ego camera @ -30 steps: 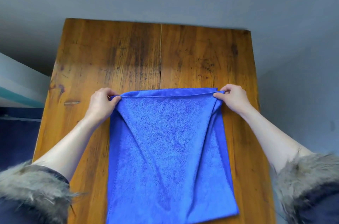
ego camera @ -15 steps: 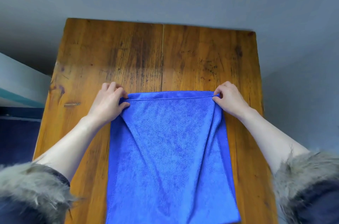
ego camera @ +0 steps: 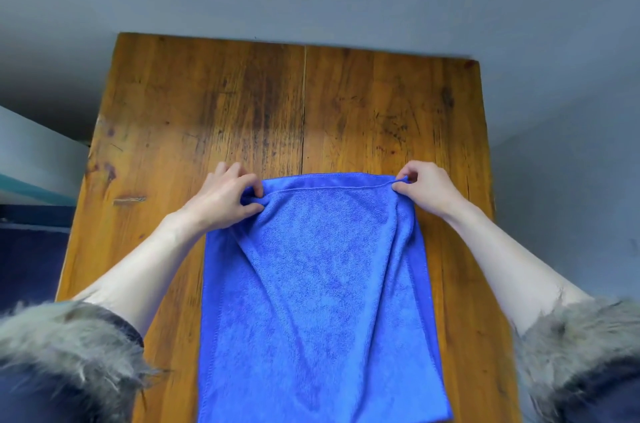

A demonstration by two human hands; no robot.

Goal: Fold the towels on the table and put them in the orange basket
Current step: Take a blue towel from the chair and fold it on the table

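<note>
- A bright blue terry-cloth towel is lying doubled over along the middle of the worn orange-brown wooden table, its near end reaching the bottom of the view.
- The left hand is pinching the upper layer's far left corner between thumb and fingers.
- The right hand is pinching the far right corner likewise.
- Grey fur cuffs are covering both forearms.
</note>
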